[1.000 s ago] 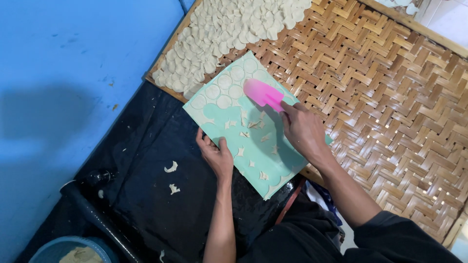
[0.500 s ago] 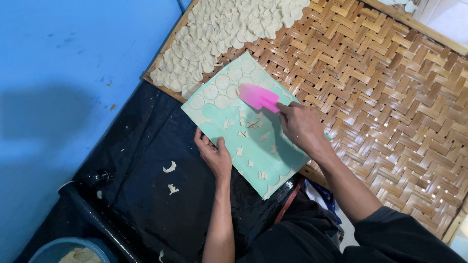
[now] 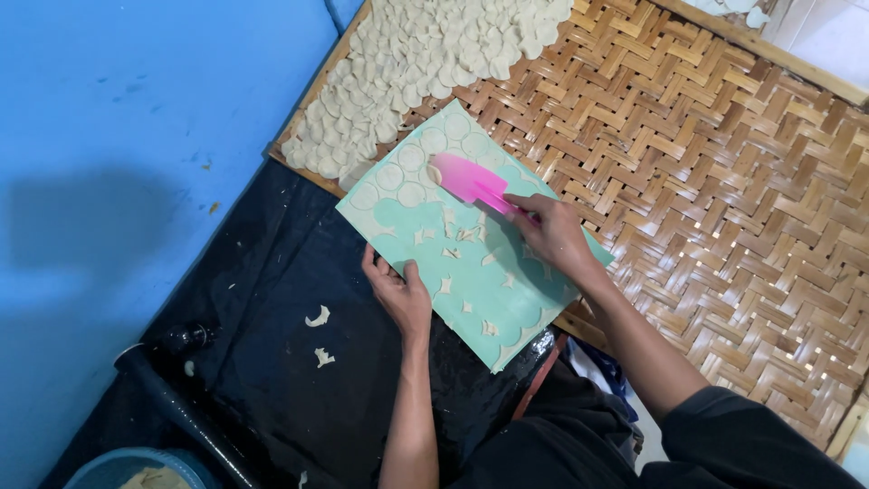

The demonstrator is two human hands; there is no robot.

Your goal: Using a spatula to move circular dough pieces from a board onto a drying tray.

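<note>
Gripping the near left edge of a mint-green board (image 3: 489, 290), the person's left hand (image 3: 401, 292) has its fingers curled over the rim and the thumb on top, holding the board tilted across the corner of a woven bamboo tray (image 3: 724, 181). The right hand (image 3: 554, 237) is closed around the handle of a pink scraper (image 3: 466, 178), whose flat blade lies on the far part of the board, touching the row of round dough discs (image 3: 407, 177) that sit there; 1 small disc appears to rest at the blade's left tip, though it is too small to be sure. Pale dough scraps (image 3: 457, 234) are scattered over the middle of the board, between the 2 hands, and scalloped cut-out marks show along its lower edge. Just beyond the board's far corner, a thick heap of cut dough rounds (image 3: 425, 54) covers the upper left part of the tray, while the rest of the tray's herringbone weave shows bare. Under the board's near end lies a black plastic sheet (image 3: 272, 362) with 2 stray dough bits (image 3: 319, 317) on it, well apart from the hands. A blue floor (image 3: 118, 136) fills the left side, and a blue bowl (image 3: 127, 469) sits at the bottom left corner.
</note>
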